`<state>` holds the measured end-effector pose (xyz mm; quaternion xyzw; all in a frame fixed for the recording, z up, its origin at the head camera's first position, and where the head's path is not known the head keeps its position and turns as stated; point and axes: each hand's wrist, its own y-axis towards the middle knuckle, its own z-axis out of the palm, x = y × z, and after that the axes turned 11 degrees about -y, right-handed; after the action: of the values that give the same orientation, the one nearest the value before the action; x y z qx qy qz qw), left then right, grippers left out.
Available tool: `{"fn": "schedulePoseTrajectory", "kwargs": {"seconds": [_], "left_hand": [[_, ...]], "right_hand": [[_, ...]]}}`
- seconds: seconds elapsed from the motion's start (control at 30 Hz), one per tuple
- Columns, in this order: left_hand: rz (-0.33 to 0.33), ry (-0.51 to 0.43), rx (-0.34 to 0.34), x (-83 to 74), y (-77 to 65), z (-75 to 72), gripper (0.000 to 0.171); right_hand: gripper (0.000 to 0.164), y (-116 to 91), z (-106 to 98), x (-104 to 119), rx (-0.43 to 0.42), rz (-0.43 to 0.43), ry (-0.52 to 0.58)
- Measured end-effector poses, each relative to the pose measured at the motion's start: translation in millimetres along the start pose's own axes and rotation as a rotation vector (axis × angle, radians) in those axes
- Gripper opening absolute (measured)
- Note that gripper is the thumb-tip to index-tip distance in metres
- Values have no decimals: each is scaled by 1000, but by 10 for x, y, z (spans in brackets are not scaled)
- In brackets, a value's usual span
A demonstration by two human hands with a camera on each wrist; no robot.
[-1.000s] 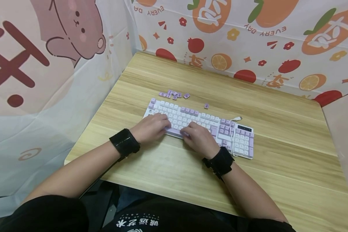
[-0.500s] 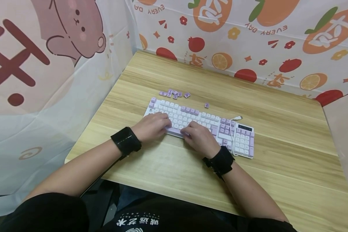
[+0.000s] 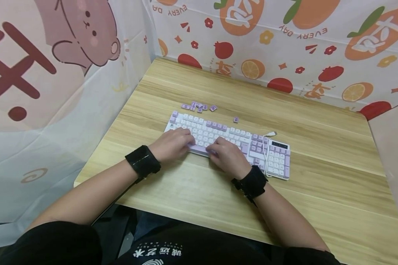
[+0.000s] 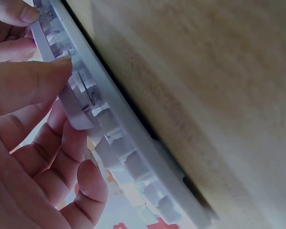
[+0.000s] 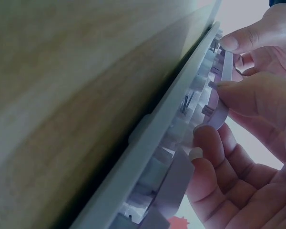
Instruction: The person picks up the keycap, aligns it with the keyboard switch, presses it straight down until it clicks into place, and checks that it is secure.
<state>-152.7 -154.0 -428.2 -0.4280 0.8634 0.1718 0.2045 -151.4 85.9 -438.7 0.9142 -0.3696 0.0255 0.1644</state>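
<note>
Fruit-print cloth (image 3: 282, 48) behind wooden table (image 3: 321, 176); bear-print cloth (image 3: 66, 95) left.

the long keycap (image 3: 198, 149) in the left hand (image 3: 172, 145) and right hand (image 3: 230, 157) looks smooth matt plastic, the thin wire (image 4: 86, 86) beside the left hand metal, the tabletop (image 3: 318, 165) beneath smooth, satiny wood

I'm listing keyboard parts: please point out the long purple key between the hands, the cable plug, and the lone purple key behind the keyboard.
Long purple key (image 3: 198, 150): head view, visible middle.
Cable plug (image 3: 271, 134): head view, white body.
Lone purple key (image 3: 236, 119): head view, middle.
</note>
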Motion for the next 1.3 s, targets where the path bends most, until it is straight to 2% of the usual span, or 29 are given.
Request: {"fn": "schedulePoseTrajectory", "kwargs": {"seconds": [0.17, 0.4, 0.77, 1.03, 1.3], "left_hand": [[7, -9, -1, 3, -3, -2, 21], [41, 27, -15, 4, 21, -25, 18], [-22, -33, 37, 37, 41, -68, 17], [-69, -128, 67, 61, 45, -61, 18], [-2, -69, 19, 37, 47, -70, 15]], "right_hand": [[18, -6, -14, 15, 16, 2, -8], [16, 9, -5, 17, 29, -22, -23], [16, 51, -29, 40, 58, -71, -50], [17, 20, -45, 3, 80, -25, -10], [16, 32, -69, -11, 35, -10, -9]]}}
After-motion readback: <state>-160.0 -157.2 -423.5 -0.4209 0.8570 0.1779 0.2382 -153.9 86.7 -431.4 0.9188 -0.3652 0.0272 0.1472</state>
